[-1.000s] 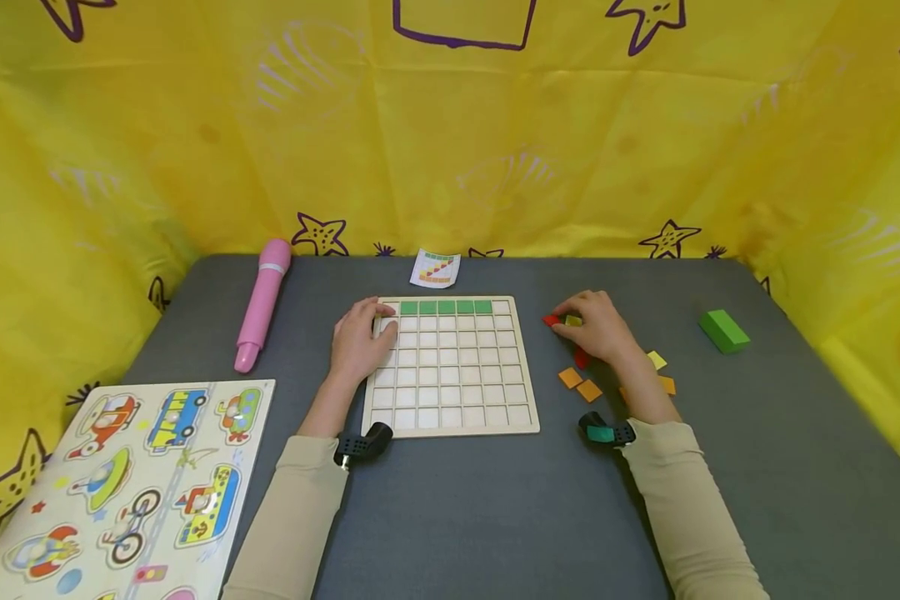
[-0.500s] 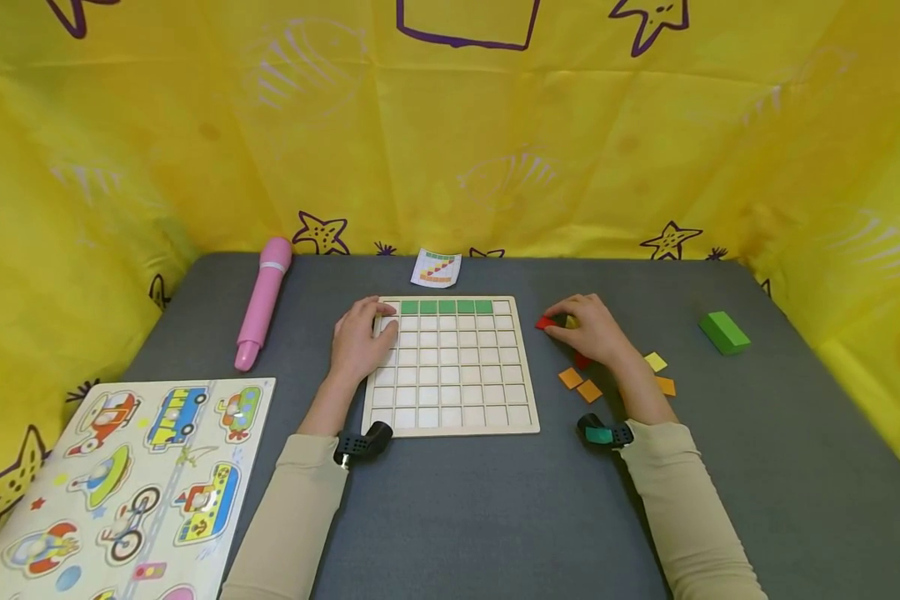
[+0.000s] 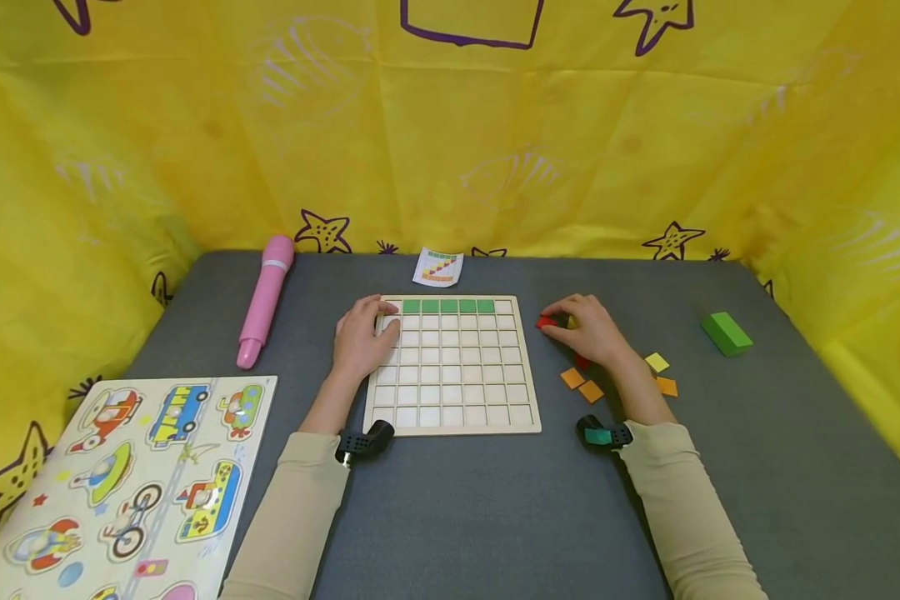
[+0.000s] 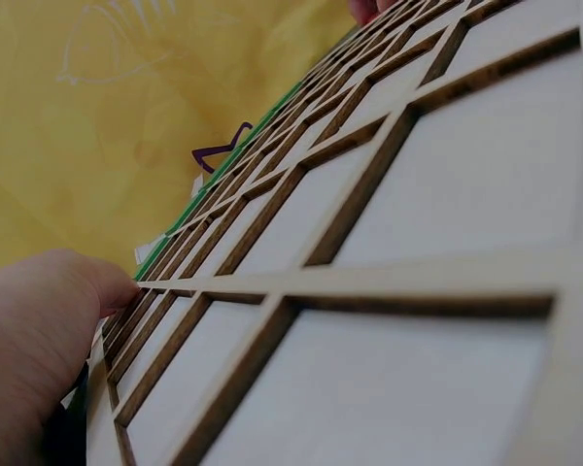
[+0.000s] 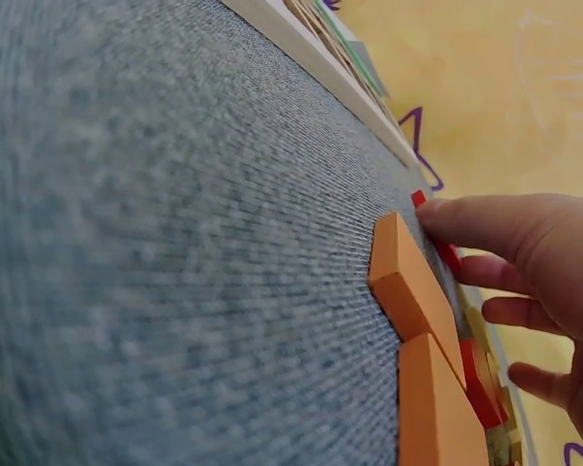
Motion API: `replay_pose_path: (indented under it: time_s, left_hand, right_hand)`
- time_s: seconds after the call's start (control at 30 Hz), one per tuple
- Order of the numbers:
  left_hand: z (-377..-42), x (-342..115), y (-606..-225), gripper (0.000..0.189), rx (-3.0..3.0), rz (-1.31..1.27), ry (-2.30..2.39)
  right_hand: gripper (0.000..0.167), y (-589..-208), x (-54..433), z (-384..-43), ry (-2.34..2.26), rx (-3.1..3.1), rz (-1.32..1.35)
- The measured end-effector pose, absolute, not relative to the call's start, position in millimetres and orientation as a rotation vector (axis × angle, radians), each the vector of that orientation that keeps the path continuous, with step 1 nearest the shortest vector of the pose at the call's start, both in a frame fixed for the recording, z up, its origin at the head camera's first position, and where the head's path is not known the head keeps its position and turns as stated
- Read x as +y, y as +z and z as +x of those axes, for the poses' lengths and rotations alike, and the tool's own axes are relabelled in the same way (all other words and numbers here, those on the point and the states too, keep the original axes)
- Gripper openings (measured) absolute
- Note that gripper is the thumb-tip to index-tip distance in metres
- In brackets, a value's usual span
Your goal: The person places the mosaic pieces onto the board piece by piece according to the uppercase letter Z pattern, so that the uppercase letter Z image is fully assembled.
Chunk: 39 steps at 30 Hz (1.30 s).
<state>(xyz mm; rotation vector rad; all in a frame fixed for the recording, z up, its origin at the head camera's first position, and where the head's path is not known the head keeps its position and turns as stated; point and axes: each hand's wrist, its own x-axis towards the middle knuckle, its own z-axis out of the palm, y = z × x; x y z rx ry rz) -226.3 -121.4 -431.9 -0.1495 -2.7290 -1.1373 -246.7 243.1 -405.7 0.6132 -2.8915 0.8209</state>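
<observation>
A wooden grid board (image 3: 450,435) lies flat on the table, several green square tiles (image 3: 448,307) filling most of its top row. My left hand (image 3: 358,340) rests on the board's upper left edge, fingers and thumb on the frame and cells; the thumb shows in the left wrist view. Right of the board, my right hand (image 3: 588,329) pinches a small red tile (image 3: 546,322) between thumb and fingers, low over the table. Another red tile (image 3: 582,362) and a yellow tile (image 3: 572,322) lie partly hidden by this hand. Orange tiles (image 5: 413,282) lie nearer the wrist.
A small pattern card (image 3: 438,267) lies behind the board. A pink microphone-shaped object (image 3: 265,304) and a picture puzzle board (image 3: 150,483) are at left. A green block (image 3: 726,333) sits far right; yellow (image 3: 656,362) and orange (image 3: 666,387) pieces lie beside the right forearm.
My right hand has shifted slightly left with the red tile, uncovering more of the pieces by the forearm. The left hand stays on the board.
</observation>
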Motion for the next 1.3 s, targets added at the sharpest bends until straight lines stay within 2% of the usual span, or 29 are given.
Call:
replay_pose_path:
  time_s: [0.33, 1.0, 1.3]
  left_hand:
    - [-226, -122, -431, 0.028, -2.725, -0.146, -1.145]
    - [-226, -121, -432, 0.027, -2.738, -0.129, -1.133]
    - [-227, -121, -432, 0.027, -2.731, -0.132, -1.125]
  right_hand:
    - [0.033, -404, 223, -247, 0.801, -2.876, 0.506]
    - [0.026, -407, 170, -250, 0.97, -2.773, 0.815]
    - [0.023, -408, 165, -249, 1.005, -2.758, 0.797]
